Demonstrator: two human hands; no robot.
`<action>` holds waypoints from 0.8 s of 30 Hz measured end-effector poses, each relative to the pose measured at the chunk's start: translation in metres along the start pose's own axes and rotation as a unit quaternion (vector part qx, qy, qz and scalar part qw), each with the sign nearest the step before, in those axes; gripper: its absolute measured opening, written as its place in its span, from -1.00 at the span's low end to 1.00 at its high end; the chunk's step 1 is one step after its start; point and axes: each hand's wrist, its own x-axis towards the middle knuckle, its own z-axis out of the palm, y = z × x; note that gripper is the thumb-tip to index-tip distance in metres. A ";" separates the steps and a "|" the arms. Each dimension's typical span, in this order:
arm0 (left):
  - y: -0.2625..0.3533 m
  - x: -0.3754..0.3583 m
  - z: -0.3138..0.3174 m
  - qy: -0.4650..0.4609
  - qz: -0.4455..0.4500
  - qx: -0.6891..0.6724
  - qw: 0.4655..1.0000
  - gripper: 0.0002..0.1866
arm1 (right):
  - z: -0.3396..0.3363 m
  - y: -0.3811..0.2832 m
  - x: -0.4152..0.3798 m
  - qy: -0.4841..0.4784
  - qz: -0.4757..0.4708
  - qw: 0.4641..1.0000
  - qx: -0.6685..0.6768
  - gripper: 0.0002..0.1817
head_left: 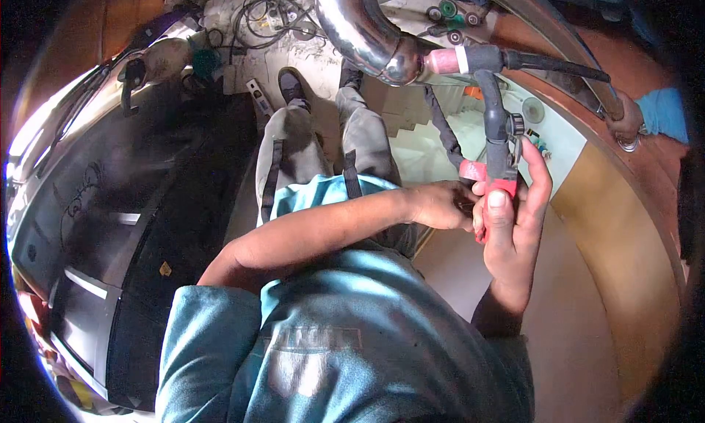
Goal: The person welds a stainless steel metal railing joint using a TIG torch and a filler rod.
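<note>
A TIG welding torch [494, 103] with a pink nozzle, black head and long back cap stands upright, its nozzle tip close to a chrome pipe bend [367, 41]. My right hand [518, 221] closes on its lower end, around red tape [501, 186], with the thumb on the front and the index finger raised beside the handle. From the left, my left hand [444, 205] reaches in, fingers curled against the lower red part. What those fingers grip is hidden. A black-sleeved cable [440, 122] runs down to a red band [472, 170] just above my left hand.
Another person's hand [626, 118] in a blue sleeve grips a curved metal rail at right. A spirit level [259, 96] lies by my feet. Tangled cables [275, 19] cover the floor ahead. Dark panels [147, 195] stand left; a curved pale wall [620, 225] rises right.
</note>
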 end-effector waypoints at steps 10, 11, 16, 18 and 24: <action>0.004 -0.006 -0.002 0.030 -0.005 0.052 0.998 -0.72 | 0.003 0.002 -0.001 0.007 -0.012 1.000 -0.013 -0.33; 0.007 -0.009 -0.002 0.025 -0.004 0.044 0.999 -0.72 | 0.003 0.002 0.000 0.009 -0.005 1.000 -0.011 -0.33; 0.010 -0.008 -0.003 0.025 -0.019 0.069 0.997 -0.63 | 0.002 0.001 -0.001 0.002 0.004 1.000 -0.002 -0.38; 0.014 -0.009 -0.003 0.035 -0.035 0.087 0.995 -0.58 | 0.002 0.001 -0.002 0.001 0.002 1.000 0.013 -0.38; -0.003 -0.001 0.001 0.048 -0.011 0.034 0.998 -0.55 | 0.001 0.001 -0.002 0.003 0.003 1.000 0.007 -0.39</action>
